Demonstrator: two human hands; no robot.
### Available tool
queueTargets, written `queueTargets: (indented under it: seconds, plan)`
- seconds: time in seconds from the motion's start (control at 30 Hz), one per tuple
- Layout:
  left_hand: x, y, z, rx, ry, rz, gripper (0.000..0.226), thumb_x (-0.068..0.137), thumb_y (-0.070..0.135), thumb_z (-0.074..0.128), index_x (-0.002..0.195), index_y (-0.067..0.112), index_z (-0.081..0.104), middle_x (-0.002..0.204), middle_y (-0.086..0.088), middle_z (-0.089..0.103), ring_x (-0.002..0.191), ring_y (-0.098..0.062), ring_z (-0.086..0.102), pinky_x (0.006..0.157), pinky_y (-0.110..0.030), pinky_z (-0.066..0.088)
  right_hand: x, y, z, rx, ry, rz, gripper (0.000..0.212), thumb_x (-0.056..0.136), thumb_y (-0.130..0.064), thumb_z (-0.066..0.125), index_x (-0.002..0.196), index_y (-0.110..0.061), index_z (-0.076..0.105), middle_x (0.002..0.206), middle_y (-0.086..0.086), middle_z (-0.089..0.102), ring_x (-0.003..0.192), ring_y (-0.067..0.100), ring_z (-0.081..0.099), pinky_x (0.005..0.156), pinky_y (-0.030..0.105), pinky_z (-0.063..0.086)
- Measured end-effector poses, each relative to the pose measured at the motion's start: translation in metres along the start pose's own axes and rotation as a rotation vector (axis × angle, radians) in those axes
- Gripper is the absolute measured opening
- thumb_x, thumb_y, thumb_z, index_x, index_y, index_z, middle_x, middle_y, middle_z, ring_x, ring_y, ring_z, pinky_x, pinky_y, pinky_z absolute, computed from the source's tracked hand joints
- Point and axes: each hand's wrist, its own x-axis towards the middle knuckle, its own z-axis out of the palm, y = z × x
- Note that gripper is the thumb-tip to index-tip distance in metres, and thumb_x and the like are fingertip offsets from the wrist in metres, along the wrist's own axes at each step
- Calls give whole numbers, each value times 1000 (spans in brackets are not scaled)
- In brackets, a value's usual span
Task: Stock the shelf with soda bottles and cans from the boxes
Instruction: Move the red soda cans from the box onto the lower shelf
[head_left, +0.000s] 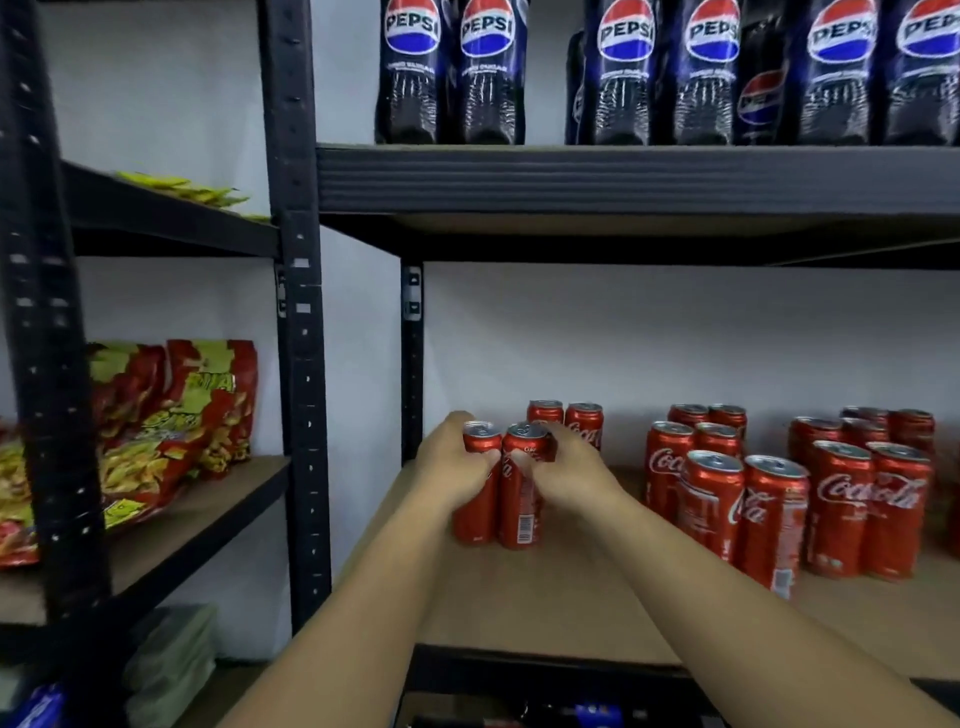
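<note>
A: Your left hand (454, 462) is wrapped round one red can (474, 519), fingers curled over its glossy side.

B: And your right hand (566, 467) grips the can next to it (521, 514), fingers bent across its upper half. The two touch, upright, at the left end of the pale wooden shelf board (545, 608).

A: Smooth round metal with silver tops, both of them (the barcode on the right one faces you). Your bare forearms reach in from below, and your wrists are close together.

B: Just behind your hands stand two more cans (584, 423). A bigger cluster of red cans (727, 499) sits to the right, apart from yours.

A: Overhead, on the ribbed black metal shelf (623, 179), dark plastic bottles (623, 78) with blue labels stand in a row.

B: Crinkly red-and-yellow snack bags (171, 410) lean on the unit to your left.
</note>
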Motion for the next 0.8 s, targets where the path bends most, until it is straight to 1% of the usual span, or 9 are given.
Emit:
queueTargets:
  seconds: [0.1, 0.17, 0.23, 0.33, 0.5, 0.6, 0.67, 0.73, 0.8]
  plan:
    - [22, -5, 2, 38, 8, -4, 19, 90, 16, 64, 105, 26, 57, 96, 5, 64, 96, -20, 64, 84, -36, 54, 23, 2, 10, -14, -19, 9, 44, 96, -32, 68, 137, -23, 54, 132, 0, 64, 119, 22, 61, 96, 36, 49]
    - [34, -10, 4, 34, 28, -11, 19, 91, 15, 64, 108, 23, 60, 105, -2, 67, 97, -22, 65, 80, -34, 53, 34, 3, 15, -21, -27, 14, 41, 96, -33, 67, 135, -23, 56, 131, 0, 64, 120, 23, 61, 97, 38, 51]
    - [43, -16, 7, 39, 28, -13, 35, 92, 18, 65, 126, 22, 59, 127, -7, 64, 110, -24, 64, 89, -38, 54, 43, 6, 19, -41, -34, 7, 41, 97, -35, 67, 134, -23, 56, 130, -1, 65, 120, 22, 61, 96, 36, 50]
    - [42, -20, 8, 53, 20, -30, 66, 98, 20, 63, 157, 21, 33, 155, -4, 45, 138, -24, 47, 108, -33, 41, 47, 10, 22, -57, -41, -10, 45, 96, -37, 66, 137, -23, 54, 129, -2, 66, 121, 21, 61, 103, 39, 49]
    - [29, -25, 8, 13, 24, -5, 56, 102, 18, 57, 153, 19, 36, 147, -1, 52, 121, -13, 52, 92, -23, 35, 38, 11, 20, -103, -117, 5, 53, 98, -36, 64, 146, -25, 45, 135, -6, 61, 128, 19, 56, 96, 29, 43]
    - [18, -25, 5, 59, 41, 45, 52, 101, 20, 58, 150, 17, 39, 144, -1, 52, 126, -19, 54, 96, -24, 38, 22, 11, 18, -161, -131, -19, 53, 100, -33, 62, 147, -25, 40, 136, -7, 59, 131, 18, 54, 94, 24, 38]
    - [9, -27, 2, 123, 58, 113, 53, 98, 24, 59, 147, 21, 41, 143, 1, 52, 123, -21, 57, 103, -33, 47, 6, 9, 13, -208, -124, -42, 54, 101, -30, 59, 150, -23, 38, 137, -6, 57, 132, 19, 52, 94, 21, 35]
    - [-5, -29, -1, 170, 52, 190, 52, 94, 26, 59, 144, 27, 44, 137, 4, 55, 118, -19, 59, 100, -41, 52, -13, 8, 6, -285, -115, -93, 56, 102, -30, 57, 154, -21, 35, 143, -1, 56, 132, 21, 53, 97, 22, 37]
    - [-26, -27, -3, 207, -14, 290, 54, 94, 23, 60, 145, 29, 44, 137, 5, 55, 125, -18, 54, 106, -41, 48, -33, 9, -3, -386, -121, -171, 57, 103, -31, 54, 156, -23, 34, 146, 0, 55, 134, 21, 52, 105, 26, 40]
